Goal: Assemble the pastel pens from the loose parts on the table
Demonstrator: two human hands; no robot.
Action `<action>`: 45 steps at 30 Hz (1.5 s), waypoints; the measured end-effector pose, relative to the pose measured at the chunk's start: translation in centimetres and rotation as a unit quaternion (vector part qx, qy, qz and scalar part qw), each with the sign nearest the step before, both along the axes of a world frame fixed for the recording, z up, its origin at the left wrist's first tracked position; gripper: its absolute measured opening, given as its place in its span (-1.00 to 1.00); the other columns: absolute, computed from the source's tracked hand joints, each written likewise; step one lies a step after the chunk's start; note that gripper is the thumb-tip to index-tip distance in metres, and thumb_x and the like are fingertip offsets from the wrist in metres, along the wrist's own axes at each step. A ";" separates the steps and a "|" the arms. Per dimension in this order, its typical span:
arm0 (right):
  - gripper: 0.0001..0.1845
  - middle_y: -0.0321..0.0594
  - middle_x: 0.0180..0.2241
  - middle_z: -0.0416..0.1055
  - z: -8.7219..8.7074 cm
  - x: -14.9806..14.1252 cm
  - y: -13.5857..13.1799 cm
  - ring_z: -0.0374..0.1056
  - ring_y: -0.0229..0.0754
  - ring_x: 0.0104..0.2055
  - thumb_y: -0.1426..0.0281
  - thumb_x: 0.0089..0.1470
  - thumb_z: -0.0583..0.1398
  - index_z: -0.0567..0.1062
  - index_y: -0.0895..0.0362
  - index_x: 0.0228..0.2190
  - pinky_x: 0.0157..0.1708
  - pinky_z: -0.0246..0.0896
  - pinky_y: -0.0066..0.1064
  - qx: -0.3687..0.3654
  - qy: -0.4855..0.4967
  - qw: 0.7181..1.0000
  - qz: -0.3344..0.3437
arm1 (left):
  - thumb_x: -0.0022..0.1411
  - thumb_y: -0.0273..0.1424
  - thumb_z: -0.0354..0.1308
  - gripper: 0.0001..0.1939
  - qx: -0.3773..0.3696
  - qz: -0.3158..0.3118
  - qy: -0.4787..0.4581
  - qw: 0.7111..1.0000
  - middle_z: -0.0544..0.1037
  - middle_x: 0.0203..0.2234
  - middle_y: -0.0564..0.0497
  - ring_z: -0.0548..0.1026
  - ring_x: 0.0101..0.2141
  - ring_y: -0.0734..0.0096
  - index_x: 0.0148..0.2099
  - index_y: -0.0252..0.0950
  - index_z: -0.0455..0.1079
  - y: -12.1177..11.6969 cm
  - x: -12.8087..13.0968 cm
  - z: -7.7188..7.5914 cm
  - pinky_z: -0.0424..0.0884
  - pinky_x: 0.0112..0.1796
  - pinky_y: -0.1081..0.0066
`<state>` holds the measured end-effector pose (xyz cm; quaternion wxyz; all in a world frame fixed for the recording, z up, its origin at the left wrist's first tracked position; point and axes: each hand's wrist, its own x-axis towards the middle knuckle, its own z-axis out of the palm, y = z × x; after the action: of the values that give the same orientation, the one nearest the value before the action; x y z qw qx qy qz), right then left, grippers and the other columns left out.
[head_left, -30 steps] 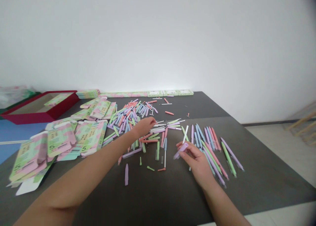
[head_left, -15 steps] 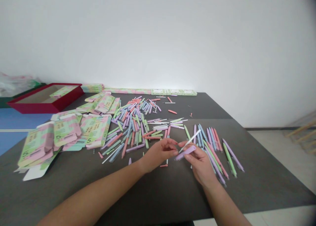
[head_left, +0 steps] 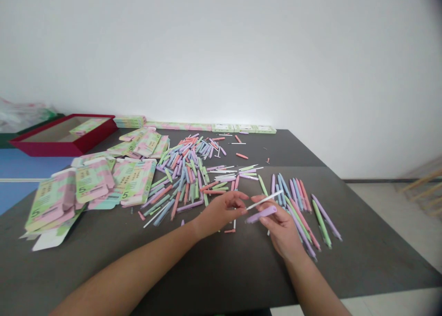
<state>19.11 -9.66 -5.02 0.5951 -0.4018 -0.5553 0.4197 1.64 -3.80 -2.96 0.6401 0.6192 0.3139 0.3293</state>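
Red box: flat printed carton inside
Lilac pen barrel: long axis near-horiz., tip to L
White refill: tip L, slanted down
R hand: pinching both
L hand: half-curled, refill contact unclear

A matte lilac pen barrel and a thin white refill, separate and angled slightly apart, are both pinched in the right hand, their free ends pointing left, the refill's tip just beside the left hand.
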 end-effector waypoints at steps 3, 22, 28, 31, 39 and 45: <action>-0.87 -0.19 -0.14 0.37 -0.3 0.1 0.1 0.29 -0.10 -0.13 0.36 -0.02 0.23 0.47 0.03 -0.33 -0.22 0.22 -0.28 -0.007 0.001 1.000 -0.008 | 0.02 -0.36 0.23 -0.65 0.022 0.008 0.016 1.000 0.48 -0.44 0.04 0.42 -0.37 0.44 -0.10 -0.29 0.36 0.1 -0.4 0.1 0.29 -0.27 0.43; -0.87 -0.15 -0.18 0.36 -0.2 -0.1 0.0 0.31 -0.11 -0.20 0.31 -0.03 0.23 0.50 0.06 -0.36 -0.24 0.28 -0.26 0.003 -0.008 1.000 -0.027 | 0.00 -0.37 0.25 -0.65 0.012 0.005 0.012 1.000 0.45 -0.44 0.06 0.41 -0.36 0.45 -0.11 -0.27 0.38 0.0 -0.3 -0.8 0.29 -0.27 0.44; -0.86 -0.19 -0.15 0.38 0.0 -0.2 0.0 0.31 -0.10 -0.12 0.36 -0.01 0.23 0.50 0.02 -0.32 -0.12 0.24 -0.23 0.004 -0.045 0.999 -0.003 | -0.02 -0.40 0.27 -0.67 -0.012 0.053 -0.038 0.998 0.46 -0.43 0.05 0.41 -0.35 0.46 -0.15 -0.29 0.39 -0.4 0.0 -0.1 0.29 -0.26 0.45; -0.86 -0.19 -0.11 0.38 -0.1 -0.3 -0.1 0.31 -0.09 -0.09 0.36 -0.01 0.23 0.48 0.02 -0.32 -0.09 0.22 -0.20 0.008 -0.045 0.999 -0.006 | -0.03 -0.41 0.29 -0.70 -0.124 0.073 -0.118 0.982 0.46 -0.44 0.07 0.41 -0.39 0.51 -0.19 -0.31 0.38 -0.9 0.5 -0.2 0.29 -0.27 0.47; -0.86 -0.18 -0.12 0.40 -0.1 -0.9 -0.3 0.29 -0.07 -0.04 0.37 -0.01 0.23 0.49 0.02 -0.31 -0.04 0.20 -0.16 0.044 -0.093 0.994 -0.026 | 0.11 -0.35 0.18 -0.86 -0.340 0.063 -0.277 0.896 0.46 -0.45 0.04 0.44 -0.39 0.56 -0.33 -0.33 0.39 -2.8 2.0 -0.4 0.34 -0.23 0.52; -0.88 -0.15 -0.06 0.38 0.7 -1.3 -0.4 0.25 -0.04 0.02 0.37 0.01 0.21 0.50 0.02 -0.32 0.01 0.15 -0.12 0.070 -0.130 0.989 -0.008 | 0.12 -0.35 0.18 -0.85 -0.362 0.080 -0.296 0.880 0.49 -0.46 0.04 0.45 -0.42 0.56 -0.34 -0.35 0.40 -2.6 2.1 -0.5 0.38 -0.26 0.52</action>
<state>17.77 -10.02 -4.35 0.5479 -0.4148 -0.6524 0.3196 3.73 -6.38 -3.48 0.8545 0.1904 0.2554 0.4104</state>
